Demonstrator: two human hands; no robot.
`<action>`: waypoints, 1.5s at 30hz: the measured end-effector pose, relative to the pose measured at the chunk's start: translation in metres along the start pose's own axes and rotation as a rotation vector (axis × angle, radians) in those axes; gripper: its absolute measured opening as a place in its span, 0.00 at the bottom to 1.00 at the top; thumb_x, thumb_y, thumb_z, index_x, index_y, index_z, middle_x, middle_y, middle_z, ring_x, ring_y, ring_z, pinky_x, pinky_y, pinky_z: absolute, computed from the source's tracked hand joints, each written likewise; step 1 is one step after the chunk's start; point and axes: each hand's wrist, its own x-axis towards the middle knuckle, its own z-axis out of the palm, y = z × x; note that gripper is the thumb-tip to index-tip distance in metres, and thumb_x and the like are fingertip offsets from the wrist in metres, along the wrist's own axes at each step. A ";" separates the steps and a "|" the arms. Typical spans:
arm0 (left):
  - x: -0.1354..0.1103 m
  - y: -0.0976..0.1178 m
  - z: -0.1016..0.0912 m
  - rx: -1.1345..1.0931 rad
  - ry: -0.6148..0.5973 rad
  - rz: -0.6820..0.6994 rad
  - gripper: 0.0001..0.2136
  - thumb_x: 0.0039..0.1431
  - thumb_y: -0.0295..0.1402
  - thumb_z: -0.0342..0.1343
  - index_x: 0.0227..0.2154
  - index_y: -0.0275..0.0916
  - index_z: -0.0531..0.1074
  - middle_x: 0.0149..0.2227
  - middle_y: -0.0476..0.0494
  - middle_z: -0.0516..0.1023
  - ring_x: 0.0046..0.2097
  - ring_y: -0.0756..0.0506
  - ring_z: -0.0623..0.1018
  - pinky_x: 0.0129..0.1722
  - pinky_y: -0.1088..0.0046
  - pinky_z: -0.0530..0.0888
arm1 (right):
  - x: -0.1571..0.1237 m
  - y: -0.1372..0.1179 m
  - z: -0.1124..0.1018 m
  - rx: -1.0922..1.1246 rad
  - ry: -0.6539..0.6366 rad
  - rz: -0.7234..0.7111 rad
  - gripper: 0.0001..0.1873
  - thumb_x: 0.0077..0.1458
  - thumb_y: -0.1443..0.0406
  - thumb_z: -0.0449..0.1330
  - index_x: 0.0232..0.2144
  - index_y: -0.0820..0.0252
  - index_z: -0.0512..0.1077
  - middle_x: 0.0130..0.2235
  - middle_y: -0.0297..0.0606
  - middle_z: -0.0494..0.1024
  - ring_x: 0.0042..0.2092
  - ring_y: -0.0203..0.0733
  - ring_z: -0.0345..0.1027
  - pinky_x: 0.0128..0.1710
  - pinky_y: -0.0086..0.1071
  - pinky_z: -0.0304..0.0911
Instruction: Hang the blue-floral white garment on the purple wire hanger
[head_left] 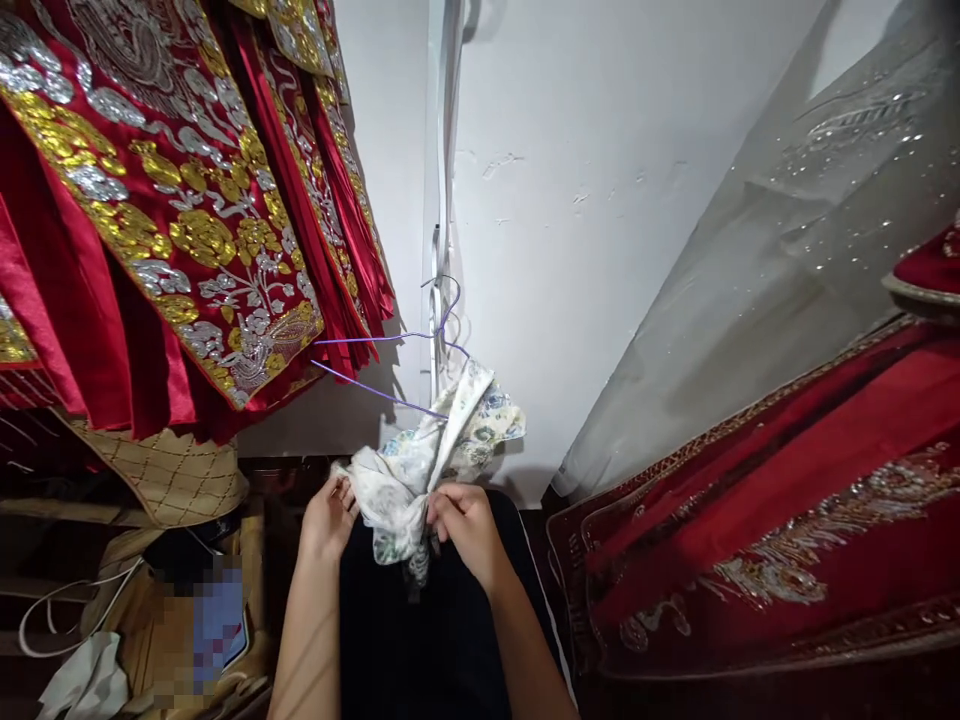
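Observation:
A bunched white cloth garment with a blue and green floral print (397, 490) hangs over my lap from one side of a purple wire hanger (386, 398). Its exact kind is hard to make out in the folds. My left hand (327, 518) has its fingers curled at the garment's left edge, gripping the cloth there. On the other side, my right hand (466, 528) pinches the gathered cloth between thumb and fingers. A twisted strip of the fabric runs up from near my right hand to the hanger's right arm.
Red embroidered garments hang at the left (202, 230). A red garment (787, 540) and a sheer sparkling white one (787, 240) are at the right. A white metal strip (442, 150) runs down the white wall (585, 110). A wooden stool (150, 625) stands lower left, bearing a phone (219, 625) and crumpled tissue (90, 680).

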 end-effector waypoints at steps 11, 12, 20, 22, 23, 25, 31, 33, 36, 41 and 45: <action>-0.118 -0.031 0.088 0.656 -0.894 0.160 0.11 0.63 0.39 0.57 0.31 0.35 0.75 0.33 0.44 0.74 0.36 0.47 0.72 0.40 0.73 0.68 | 0.013 0.018 -0.021 0.205 0.257 0.079 0.28 0.54 0.41 0.58 0.26 0.59 0.74 0.28 0.38 0.74 0.34 0.44 0.67 0.37 0.35 0.62; -0.125 -0.032 0.091 0.740 -0.901 0.227 0.12 0.64 0.40 0.55 0.32 0.36 0.74 0.34 0.44 0.74 0.38 0.46 0.72 0.41 0.72 0.68 | 0.011 0.015 -0.019 0.266 0.250 0.105 0.30 0.54 0.38 0.56 0.26 0.59 0.74 0.29 0.39 0.74 0.36 0.46 0.68 0.38 0.37 0.63; -0.091 -0.021 0.068 1.086 -0.734 0.503 0.25 0.71 0.49 0.33 0.51 0.42 0.71 0.52 0.41 0.73 0.54 0.42 0.70 0.58 0.66 0.64 | -0.009 -0.017 -0.015 0.248 -0.195 0.085 0.24 0.49 0.51 0.68 0.45 0.57 0.74 0.38 0.40 0.77 0.42 0.48 0.70 0.44 0.38 0.64; -0.073 -0.015 0.052 1.303 -0.874 0.343 0.29 0.69 0.52 0.31 0.40 0.38 0.74 0.41 0.41 0.76 0.43 0.43 0.72 0.47 0.67 0.69 | -0.004 -0.024 -0.030 0.022 -0.353 0.005 0.18 0.46 0.59 0.70 0.40 0.58 0.74 0.35 0.36 0.76 0.36 0.43 0.69 0.38 0.35 0.63; -0.065 -0.011 0.045 1.415 -0.935 0.300 0.29 0.69 0.53 0.33 0.34 0.37 0.73 0.36 0.42 0.75 0.38 0.44 0.71 0.41 0.69 0.69 | 0.001 -0.027 -0.040 -0.099 -0.378 -0.042 0.15 0.47 0.61 0.68 0.37 0.58 0.73 0.33 0.35 0.75 0.33 0.41 0.67 0.35 0.34 0.62; -0.050 0.003 0.033 1.612 -1.001 0.306 0.27 0.67 0.54 0.39 0.27 0.36 0.70 0.29 0.46 0.71 0.32 0.47 0.68 0.33 0.71 0.65 | 0.016 -0.035 -0.060 -0.337 -0.285 -0.123 0.10 0.50 0.63 0.64 0.37 0.56 0.72 0.28 0.32 0.73 0.28 0.39 0.64 0.30 0.32 0.60; -0.035 0.052 0.031 1.975 -0.824 0.626 0.15 0.64 0.44 0.48 0.28 0.39 0.70 0.30 0.45 0.75 0.32 0.45 0.72 0.32 0.73 0.60 | 0.095 -0.037 -0.084 -0.726 0.329 -0.233 0.19 0.56 0.53 0.59 0.47 0.55 0.72 0.27 0.33 0.72 0.29 0.41 0.65 0.31 0.30 0.57; -0.037 0.064 0.036 1.983 -0.734 0.713 0.13 0.64 0.41 0.48 0.30 0.40 0.71 0.30 0.44 0.76 0.33 0.44 0.73 0.32 0.73 0.61 | 0.117 -0.025 -0.079 -0.787 0.276 -0.236 0.23 0.58 0.51 0.58 0.51 0.54 0.71 0.29 0.35 0.73 0.31 0.43 0.67 0.33 0.31 0.57; -0.038 0.080 0.041 1.930 -0.589 0.828 0.15 0.66 0.41 0.43 0.32 0.41 0.70 0.28 0.46 0.74 0.31 0.45 0.73 0.32 0.73 0.62 | 0.126 0.000 -0.076 -0.835 0.010 -0.182 0.30 0.58 0.51 0.58 0.60 0.52 0.65 0.26 0.32 0.70 0.28 0.42 0.65 0.31 0.30 0.55; -0.022 0.107 0.032 2.098 -0.619 0.694 0.14 0.63 0.41 0.45 0.32 0.41 0.73 0.31 0.45 0.77 0.35 0.43 0.75 0.36 0.72 0.65 | 0.088 0.022 -0.091 -0.787 -0.081 -0.191 0.31 0.62 0.54 0.53 0.64 0.54 0.57 0.21 0.25 0.59 0.24 0.38 0.57 0.30 0.29 0.53; -0.001 0.109 0.018 2.324 -0.674 0.337 0.07 0.52 0.33 0.52 0.23 0.40 0.73 0.30 0.43 0.78 0.36 0.41 0.77 0.43 0.64 0.69 | 0.056 0.014 -0.095 -0.684 -0.091 -0.278 0.31 0.62 0.53 0.54 0.62 0.58 0.56 0.22 0.24 0.54 0.24 0.37 0.52 0.33 0.30 0.54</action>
